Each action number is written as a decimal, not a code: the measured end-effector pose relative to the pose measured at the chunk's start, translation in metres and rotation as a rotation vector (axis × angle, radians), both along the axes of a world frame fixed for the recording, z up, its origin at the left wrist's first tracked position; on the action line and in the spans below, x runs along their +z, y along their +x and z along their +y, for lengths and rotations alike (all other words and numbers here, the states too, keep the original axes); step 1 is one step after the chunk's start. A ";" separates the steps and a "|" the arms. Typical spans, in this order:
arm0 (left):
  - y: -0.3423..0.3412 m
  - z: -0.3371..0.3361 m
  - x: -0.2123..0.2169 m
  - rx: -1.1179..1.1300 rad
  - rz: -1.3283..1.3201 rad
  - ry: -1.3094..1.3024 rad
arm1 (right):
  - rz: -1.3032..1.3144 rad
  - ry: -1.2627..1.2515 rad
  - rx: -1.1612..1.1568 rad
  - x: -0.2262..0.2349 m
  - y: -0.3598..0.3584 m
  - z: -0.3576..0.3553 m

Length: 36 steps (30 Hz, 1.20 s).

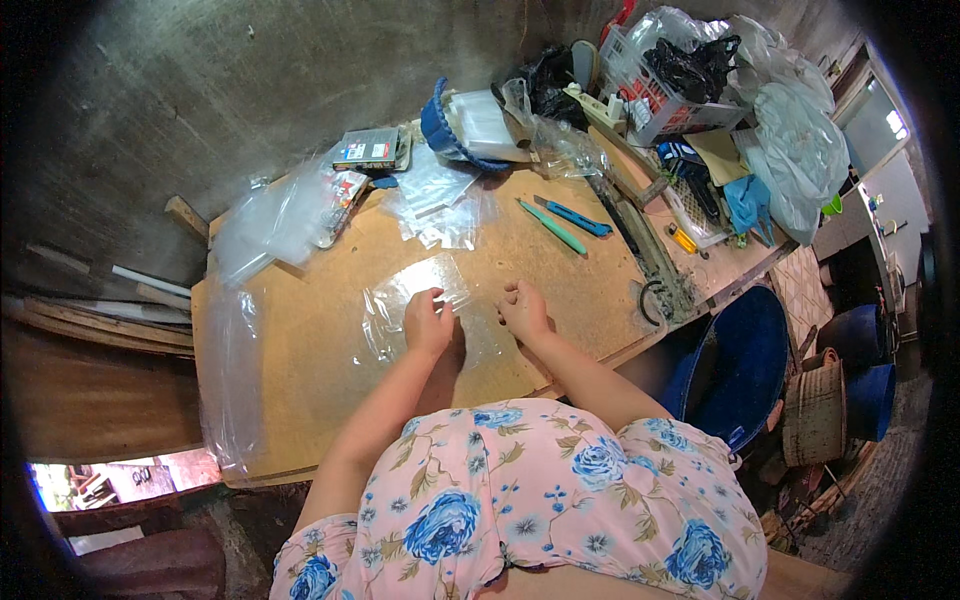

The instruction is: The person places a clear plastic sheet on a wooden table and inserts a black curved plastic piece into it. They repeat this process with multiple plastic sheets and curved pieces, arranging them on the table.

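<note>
Clear plastic bags [385,320] lie flat and overlapping on the wooden tabletop [310,370] in front of me, glare on their upper part. My left hand [429,324] rests over them with its fingers curled in, closed on the thin plastic. A little to the right, my right hand [524,311] hovers near the plastic's right side, its fingers bent and drawn together. Whatever may be between those fingers is too small or too transparent to see. Beyond the right hand lie a green cutter [553,227] and a blue cutter [573,216].
Stacked clear bags [440,195] lie at the back beside a blue basket [437,120] and a flat box [369,148]. More plastic sheeting [232,370] covers the left edge. A white crate [678,115] and a yellow cutter [682,238] sit right; a blue tub [735,360] stands below.
</note>
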State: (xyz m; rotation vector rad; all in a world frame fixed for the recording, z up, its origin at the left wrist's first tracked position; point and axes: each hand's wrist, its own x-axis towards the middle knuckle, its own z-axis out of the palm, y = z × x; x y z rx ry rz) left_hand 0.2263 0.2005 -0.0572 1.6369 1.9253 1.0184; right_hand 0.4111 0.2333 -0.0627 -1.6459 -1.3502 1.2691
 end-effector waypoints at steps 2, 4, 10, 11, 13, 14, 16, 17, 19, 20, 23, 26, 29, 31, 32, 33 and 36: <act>0.005 -0.007 0.007 -0.103 0.264 0.033 | -0.012 0.039 -0.042 -0.007 -0.002 0.001; 0.013 -0.012 0.015 -0.153 0.440 -0.015 | -0.072 0.090 -0.043 -0.017 -0.003 0.002; 0.012 -0.011 0.017 -0.141 0.498 -0.213 | -0.530 0.305 -0.022 0.040 -0.006 -0.014; 0.011 -0.011 0.016 -0.148 0.501 -0.206 | -0.576 0.406 0.139 0.035 -0.001 -0.014; 0.009 -0.012 0.013 -0.157 0.512 -0.197 | -0.656 0.605 0.468 0.020 0.012 -0.013; 0.007 -0.011 0.011 -0.156 0.522 -0.195 | -0.698 0.615 0.511 0.018 0.011 -0.015; 0.006 -0.011 0.008 -0.161 0.535 -0.196 | -0.782 0.634 0.599 0.015 0.008 -0.020; 0.006 -0.011 0.011 -0.168 0.538 -0.201 | -0.776 0.606 0.604 0.014 0.008 -0.021; 0.005 -0.011 0.013 -0.175 0.554 -0.207 | -0.765 0.548 0.615 0.014 0.009 -0.021; 0.005 -0.010 0.012 -0.174 0.566 -0.208 | -0.770 0.537 0.620 0.013 0.009 -0.021; 0.006 -0.010 0.016 -0.181 0.591 -0.236 | -0.786 0.517 0.629 0.013 0.009 -0.020; 0.006 -0.010 0.017 -0.186 0.596 -0.248 | -0.803 0.521 0.633 0.014 0.007 -0.019; 0.006 -0.010 0.019 -0.194 0.610 -0.256 | -0.812 0.519 0.635 0.015 0.007 -0.019; 0.007 -0.011 0.020 -0.196 0.608 -0.252 | -0.815 0.524 0.634 0.013 0.007 -0.018; 0.007 -0.011 0.020 -0.194 0.600 -0.244 | -0.815 0.517 0.633 0.013 0.007 -0.018; 0.006 -0.011 0.020 -0.192 0.591 -0.237 | -0.815 0.510 0.632 0.014 0.006 -0.017; 0.006 -0.012 0.015 -0.169 0.589 -0.180 | -0.830 0.508 0.643 0.015 0.006 -0.016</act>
